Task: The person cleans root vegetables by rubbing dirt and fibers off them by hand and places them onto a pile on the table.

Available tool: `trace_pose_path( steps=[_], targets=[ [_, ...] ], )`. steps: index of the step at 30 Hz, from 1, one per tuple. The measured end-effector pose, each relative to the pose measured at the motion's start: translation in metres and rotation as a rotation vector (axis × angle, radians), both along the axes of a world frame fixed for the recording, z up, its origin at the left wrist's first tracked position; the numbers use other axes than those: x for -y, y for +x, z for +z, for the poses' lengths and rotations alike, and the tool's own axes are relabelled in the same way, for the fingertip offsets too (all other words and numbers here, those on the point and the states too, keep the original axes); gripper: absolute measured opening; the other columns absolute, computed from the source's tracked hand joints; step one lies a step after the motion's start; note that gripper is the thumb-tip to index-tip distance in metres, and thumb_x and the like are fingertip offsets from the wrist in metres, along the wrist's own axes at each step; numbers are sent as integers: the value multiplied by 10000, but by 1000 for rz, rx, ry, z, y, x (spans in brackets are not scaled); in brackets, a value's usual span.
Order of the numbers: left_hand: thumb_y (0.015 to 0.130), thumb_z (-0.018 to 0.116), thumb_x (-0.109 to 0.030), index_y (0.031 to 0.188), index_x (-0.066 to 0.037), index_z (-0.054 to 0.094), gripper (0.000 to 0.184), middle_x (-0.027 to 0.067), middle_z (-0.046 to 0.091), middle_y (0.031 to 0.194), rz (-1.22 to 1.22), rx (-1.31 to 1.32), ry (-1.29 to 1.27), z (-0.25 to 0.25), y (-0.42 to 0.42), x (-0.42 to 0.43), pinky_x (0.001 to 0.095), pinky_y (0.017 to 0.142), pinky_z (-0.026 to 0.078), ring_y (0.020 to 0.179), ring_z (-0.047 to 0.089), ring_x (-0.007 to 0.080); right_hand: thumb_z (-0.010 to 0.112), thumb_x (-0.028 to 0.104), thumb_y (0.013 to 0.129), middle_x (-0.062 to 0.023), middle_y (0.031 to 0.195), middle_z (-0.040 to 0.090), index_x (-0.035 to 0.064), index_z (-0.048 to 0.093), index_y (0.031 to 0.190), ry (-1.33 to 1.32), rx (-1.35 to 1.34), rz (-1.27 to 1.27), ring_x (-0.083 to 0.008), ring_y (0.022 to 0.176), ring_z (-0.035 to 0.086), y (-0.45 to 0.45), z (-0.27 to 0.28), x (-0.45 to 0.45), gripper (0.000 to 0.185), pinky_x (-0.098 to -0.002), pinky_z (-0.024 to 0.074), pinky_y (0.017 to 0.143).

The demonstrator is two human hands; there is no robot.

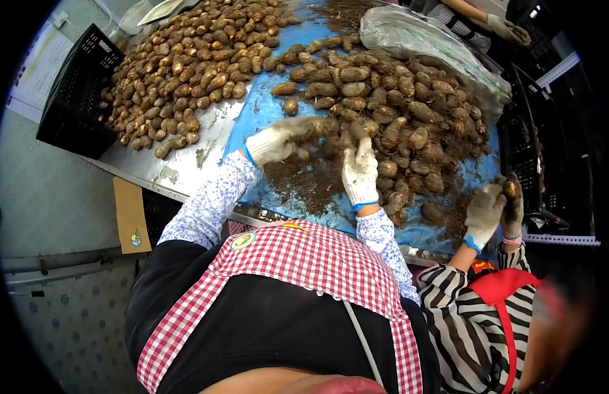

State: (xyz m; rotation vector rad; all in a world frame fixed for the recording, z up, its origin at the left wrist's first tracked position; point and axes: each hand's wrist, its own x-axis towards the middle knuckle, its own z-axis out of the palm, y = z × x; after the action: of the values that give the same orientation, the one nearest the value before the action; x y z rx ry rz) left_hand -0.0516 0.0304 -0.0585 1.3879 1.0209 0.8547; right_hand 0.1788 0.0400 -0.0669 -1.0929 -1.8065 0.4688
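Both my hands wear soiled white knit gloves with blue bands at the wrists. My left hand [282, 140] is over the blue sheet [246, 134], its fingers pointing right and smeared by motion; whether they hold anything is unclear. Close beside it, my right hand [361, 169] stretches its dirt-darkened fingers apart toward the near left edge of a heap of hairy, soil-covered taro roots [409, 108]. A blurred brown patch lies between the two hands, too smeared to name. Loose dark soil [304, 184] is spread on the sheet below them.
A pile of cleaner taro [193, 62] covers the metal table [170, 169] at left, against a black crate [81, 88]. Clear plastic [435, 49] lies behind the heap. At right, a co-worker's gloved hands [493, 207] hold a taro; another person's hand [508, 29] shows behind. Black crates [541, 144] stand right.
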Motion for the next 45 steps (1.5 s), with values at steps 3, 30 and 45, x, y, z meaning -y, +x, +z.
trace_pose_path(
  steps=[3, 30, 45],
  targets=[
    [1015, 470, -367, 1329, -71, 500, 433, 105, 634, 1077, -125, 631, -590, -19, -8, 18, 233, 635, 525, 830, 624, 122, 601, 61, 868, -138, 802, 627, -1, 552, 1108, 174, 149, 167, -259, 608, 640, -21, 2, 1, 253, -327, 573, 560],
    [1041, 372, -380, 1165, -60, 609, 417, 85, 624, 1029, 462, 275, 53, 46, 81, 44, 302, 911, 465, 928, 595, 182, 563, 124, 947, -180, 864, 644, -47, 608, 1044, -424, -47, 401, -268, 783, 636, -7, 31, 24, 202, -332, 496, 691],
    [1037, 457, -266, 1294, -49, 539, 346, 70, 574, 1179, 489, 482, 167, 51, 70, 51, 324, 873, 518, 950, 578, 160, 661, 301, 874, -180, 829, 673, 52, 595, 983, -164, 318, 158, -313, 696, 669, -1, 72, 31, 280, -387, 537, 596]
  ],
)
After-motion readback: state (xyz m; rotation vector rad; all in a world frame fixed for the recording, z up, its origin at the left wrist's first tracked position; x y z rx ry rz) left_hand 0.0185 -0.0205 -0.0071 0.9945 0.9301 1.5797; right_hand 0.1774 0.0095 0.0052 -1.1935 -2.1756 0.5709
